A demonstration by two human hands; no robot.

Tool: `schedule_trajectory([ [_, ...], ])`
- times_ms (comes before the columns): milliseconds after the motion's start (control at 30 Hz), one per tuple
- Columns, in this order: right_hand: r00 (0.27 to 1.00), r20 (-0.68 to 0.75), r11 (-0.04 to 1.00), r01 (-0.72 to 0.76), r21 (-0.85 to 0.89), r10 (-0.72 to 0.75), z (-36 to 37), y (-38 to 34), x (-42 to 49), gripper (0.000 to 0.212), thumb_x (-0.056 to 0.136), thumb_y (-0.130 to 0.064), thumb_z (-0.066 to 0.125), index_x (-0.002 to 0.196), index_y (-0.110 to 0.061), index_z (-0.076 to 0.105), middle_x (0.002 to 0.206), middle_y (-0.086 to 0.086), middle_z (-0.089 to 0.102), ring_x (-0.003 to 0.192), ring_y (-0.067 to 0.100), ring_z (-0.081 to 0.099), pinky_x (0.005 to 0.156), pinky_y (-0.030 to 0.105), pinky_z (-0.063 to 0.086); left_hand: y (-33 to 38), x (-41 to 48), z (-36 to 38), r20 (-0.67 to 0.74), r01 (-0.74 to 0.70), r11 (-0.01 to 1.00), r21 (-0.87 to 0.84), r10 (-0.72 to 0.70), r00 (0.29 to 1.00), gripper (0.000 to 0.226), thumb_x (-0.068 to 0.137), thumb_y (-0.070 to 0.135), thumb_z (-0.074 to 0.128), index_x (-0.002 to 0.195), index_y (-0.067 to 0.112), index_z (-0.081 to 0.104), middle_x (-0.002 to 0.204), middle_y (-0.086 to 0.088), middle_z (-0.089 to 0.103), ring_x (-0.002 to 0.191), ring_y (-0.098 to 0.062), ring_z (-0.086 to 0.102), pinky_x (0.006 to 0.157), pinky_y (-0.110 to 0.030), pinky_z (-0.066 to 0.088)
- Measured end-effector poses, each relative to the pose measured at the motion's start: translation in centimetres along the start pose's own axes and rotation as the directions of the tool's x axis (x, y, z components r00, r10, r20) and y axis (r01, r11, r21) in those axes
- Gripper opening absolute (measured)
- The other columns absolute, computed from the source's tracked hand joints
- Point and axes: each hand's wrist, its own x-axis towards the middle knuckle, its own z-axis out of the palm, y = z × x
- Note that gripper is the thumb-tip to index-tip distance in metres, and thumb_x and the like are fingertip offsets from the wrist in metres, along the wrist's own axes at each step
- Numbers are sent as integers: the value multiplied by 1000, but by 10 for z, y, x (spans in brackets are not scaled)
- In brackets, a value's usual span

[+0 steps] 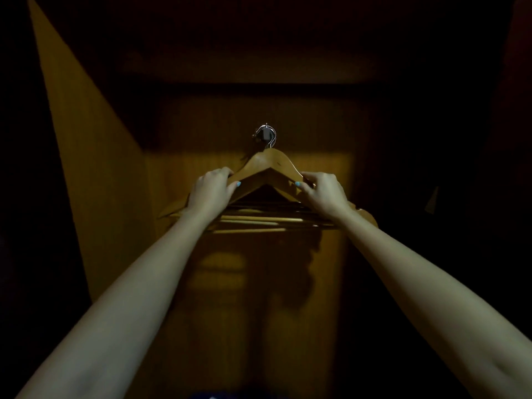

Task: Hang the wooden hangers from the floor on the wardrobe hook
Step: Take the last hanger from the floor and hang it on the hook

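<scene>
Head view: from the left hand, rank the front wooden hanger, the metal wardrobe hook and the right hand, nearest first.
1. Front wooden hanger: gripped on its left shoulder by the left hand.
2. Right hand: across, on the hanger's right shoulder.
3. Metal wardrobe hook: above centre.
The last two are close to call.

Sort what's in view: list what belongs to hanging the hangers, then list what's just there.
Part of the job:
- wooden hangers, bunched together
- wardrobe hook, metal, holding their wire tops
- left hand and right hand, gripping the front hanger's shoulders

Just there:
- wardrobe back panel
- lit side panel
- something blue at the bottom edge, too dark to identify
</scene>
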Motion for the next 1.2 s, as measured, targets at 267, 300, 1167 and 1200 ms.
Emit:
schedule_trajectory([
  [267, 990, -94, 976, 83, -201, -103, 20, 19, 0, 40, 97, -30, 48, 134, -17, 51, 122, 12, 57, 113, 26, 52, 90, 36, 46, 0, -11, 31, -30, 48, 999, -4, -49, 998, 32, 96, 30, 51, 121, 11, 52, 114, -8, 64, 103, -25, 60, 80, -34, 49],
  [300, 984, -126, 970, 98, -222, -128, 21, 20, -2, 39, 97, -30, 48, 133, -16, 51, 118, 11, 58, 110, 25, 52, 88, 34, 45, 2, -14, 34, -58, 48, 999, 1, -48, 997, 33, 96, 31, 51, 121, 11, 52, 113, -7, 64, 102, -25, 60, 79, -34, 48],
  [1167, 990, -27, 909, 117, -400, -139, 23, 21, -12, 62, 93, -5, 48, 149, -20, 24, 114, 15, 61, 101, 32, 60, 81, 43, 51, -1, -30, 23, -110, 59, 997, 52, -53, 992, 32, 93, 25, 55, 124, 16, 53, 108, -5, 67, 96, -29, 64, 77, -40, 51],
  [1200, 987, -26, 902, 131, -411, -156, 23, 20, -14, 62, 93, -5, 47, 149, -19, 24, 111, 14, 62, 97, 31, 61, 77, 42, 52, -2, -29, 21, -92, 57, 997, 59, -52, 994, 33, 93, 26, 55, 124, 16, 53, 109, -5, 67, 97, -29, 64, 77, -41, 51],
])
